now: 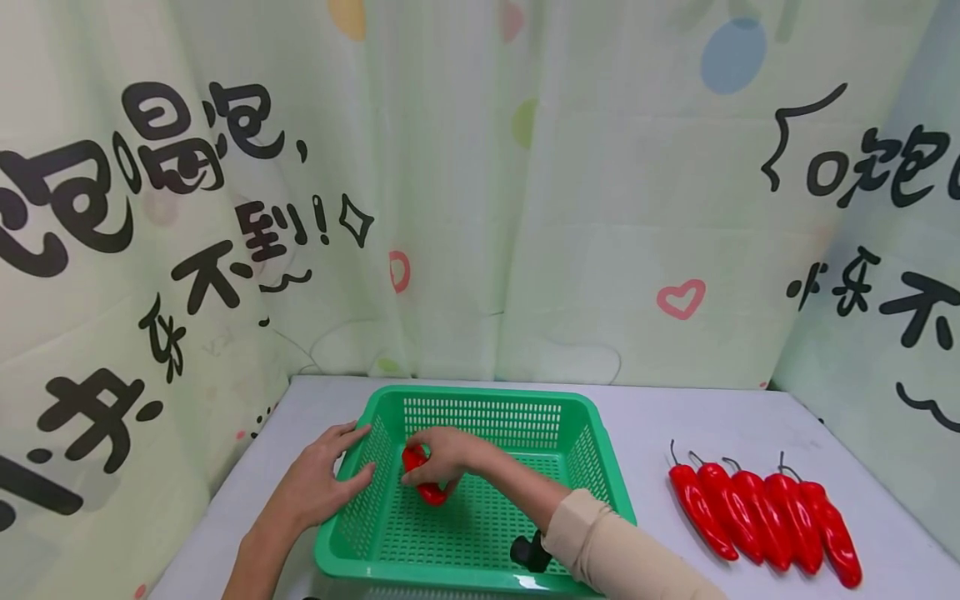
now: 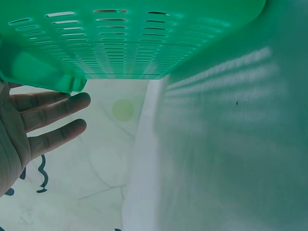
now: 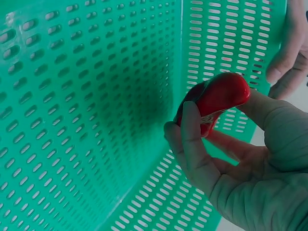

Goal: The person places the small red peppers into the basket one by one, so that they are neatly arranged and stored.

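Glossy red, curved pepper-like item (image 3: 224, 94): inside the green perforated plastic basket (image 1: 480, 392), pinched by the right hand (image 1: 444, 457). Left hand (image 1: 318, 479): grip spread at the basket's left rim. Five long, glossy red peppers (image 1: 761, 518) lie rightward on the white surface (image 1: 643, 417).

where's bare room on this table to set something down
Bare: the white tabletop between the green perforated plastic basket and the five glossy red peppers, and behind those peppers. Crowded: the basket's left side, where the left hand flanks it and the right hand holds another glossy red pepper.
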### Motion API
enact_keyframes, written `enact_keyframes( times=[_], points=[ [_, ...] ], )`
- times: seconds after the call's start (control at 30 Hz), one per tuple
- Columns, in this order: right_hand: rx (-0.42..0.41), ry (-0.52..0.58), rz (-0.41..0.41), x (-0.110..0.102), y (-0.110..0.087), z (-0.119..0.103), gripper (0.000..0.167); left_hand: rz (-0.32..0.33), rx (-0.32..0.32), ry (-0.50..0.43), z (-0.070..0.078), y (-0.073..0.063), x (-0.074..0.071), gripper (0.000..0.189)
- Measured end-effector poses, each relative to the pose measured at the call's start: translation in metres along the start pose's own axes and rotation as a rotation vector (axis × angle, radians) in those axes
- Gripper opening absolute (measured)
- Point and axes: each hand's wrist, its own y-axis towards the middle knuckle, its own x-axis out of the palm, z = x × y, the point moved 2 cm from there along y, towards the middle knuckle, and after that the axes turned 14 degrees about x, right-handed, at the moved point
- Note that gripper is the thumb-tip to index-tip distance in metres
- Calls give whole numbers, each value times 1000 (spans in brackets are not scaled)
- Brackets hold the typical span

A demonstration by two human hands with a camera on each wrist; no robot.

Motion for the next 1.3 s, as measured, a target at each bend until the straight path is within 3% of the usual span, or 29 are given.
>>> enact_keyframes(
  times=[0.47, 0.57, 0.9, 1.3],
  points=[
    [18, -10, 9, 10, 2, -4, 51, -4, 0, -7, 1, 1, 0, 54],
    [19, -58, 32, 10, 3, -4, 49, -2, -2, -12, 1, 1, 0, 54],
    [41, -20, -5, 11, 3, -6, 53, -8, -6, -12, 0, 1, 0, 54],
    [8, 14, -7, 2, 1, -2, 53, -7, -7, -18, -1, 1, 0, 54]
  ],
)
